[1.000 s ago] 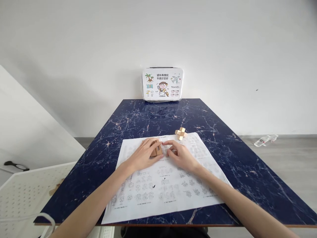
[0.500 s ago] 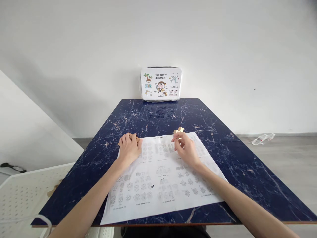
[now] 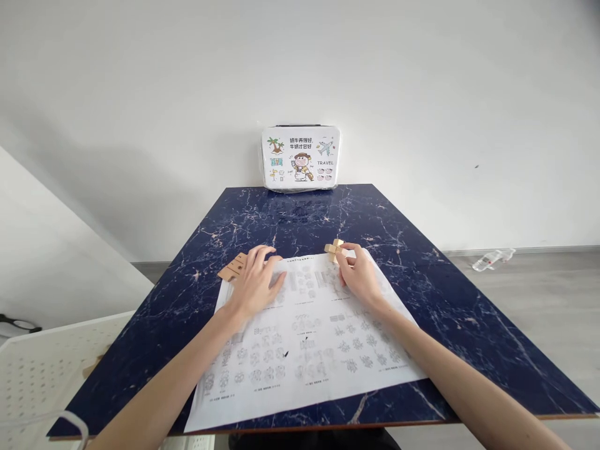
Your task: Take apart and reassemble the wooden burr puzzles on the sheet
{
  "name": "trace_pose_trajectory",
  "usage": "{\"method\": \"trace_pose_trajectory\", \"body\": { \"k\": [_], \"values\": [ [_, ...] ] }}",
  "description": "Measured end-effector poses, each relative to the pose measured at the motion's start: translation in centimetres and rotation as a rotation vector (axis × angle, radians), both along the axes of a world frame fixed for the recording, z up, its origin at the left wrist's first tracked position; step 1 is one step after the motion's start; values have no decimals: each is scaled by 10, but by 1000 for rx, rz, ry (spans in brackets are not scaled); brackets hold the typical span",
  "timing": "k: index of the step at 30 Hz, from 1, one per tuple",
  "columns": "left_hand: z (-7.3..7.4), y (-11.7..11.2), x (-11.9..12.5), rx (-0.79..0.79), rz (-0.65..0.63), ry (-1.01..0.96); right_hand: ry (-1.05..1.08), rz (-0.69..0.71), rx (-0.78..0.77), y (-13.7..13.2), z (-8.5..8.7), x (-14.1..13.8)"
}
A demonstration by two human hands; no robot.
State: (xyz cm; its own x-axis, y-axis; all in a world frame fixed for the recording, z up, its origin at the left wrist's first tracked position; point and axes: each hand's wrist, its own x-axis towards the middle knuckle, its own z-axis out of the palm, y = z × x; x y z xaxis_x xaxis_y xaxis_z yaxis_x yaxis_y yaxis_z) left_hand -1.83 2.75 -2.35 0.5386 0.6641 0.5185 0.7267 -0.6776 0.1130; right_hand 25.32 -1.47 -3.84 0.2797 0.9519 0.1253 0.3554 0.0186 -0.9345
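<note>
A large white sheet (image 3: 309,350) printed with rows of small diagrams lies on the table under both my hands. My right hand (image 3: 360,275) is at the sheet's far edge, thumb and fingers closed on a small cross-shaped wooden block puzzle (image 3: 334,249). Part of the puzzle is hidden by the fingers. Over the sheet's far left corner, my left hand (image 3: 255,281) has its fingers apart and holds nothing. Just left of it are light-brown wooden pieces (image 3: 231,267) with dark marks, side by side and partly covered by the hand.
The table (image 3: 398,231) has a dark blue marbled top. At its far edge a white case (image 3: 300,159) with cartoon prints stands against the wall. A white perforated surface (image 3: 42,369) lies lower left. Clear plastic packaging (image 3: 493,259) rests on the floor at right.
My left hand has shifted right off the wooden pieces, uncovering them, and its fingers have spread. My right hand has moved slightly right and its fingers have closed on the wooden puzzle.
</note>
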Motion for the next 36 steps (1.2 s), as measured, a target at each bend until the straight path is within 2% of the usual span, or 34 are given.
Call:
{"method": "trace_pose_trajectory", "body": {
  "k": [6, 10, 14, 18, 21, 27, 36],
  "values": [
    [5, -7, 6, -102, -135, -23, -40, 7, 63, 3, 1, 2],
    [6, -11, 10, -210, -166, -133, -43, 100, 123, -1, 2, -5],
    [9, -18, 14, -518, -157, -332, -84, 303, 208, -14, 5, -16],
    [15, -23, 17, -825, -332, -510, -141, 445, 281, -29, 9, -24],
    [21, -26, 20, -942, -421, -558, -197, 505, 308, -35, 11, -27],
    [26, -27, 21, -849, -311, -598, -229, 442, 275, -33, 10, -29],
    [17, -24, 19, -702, -318, -544, -278, 404, 348, -30, 8, -28]
  ]
}}
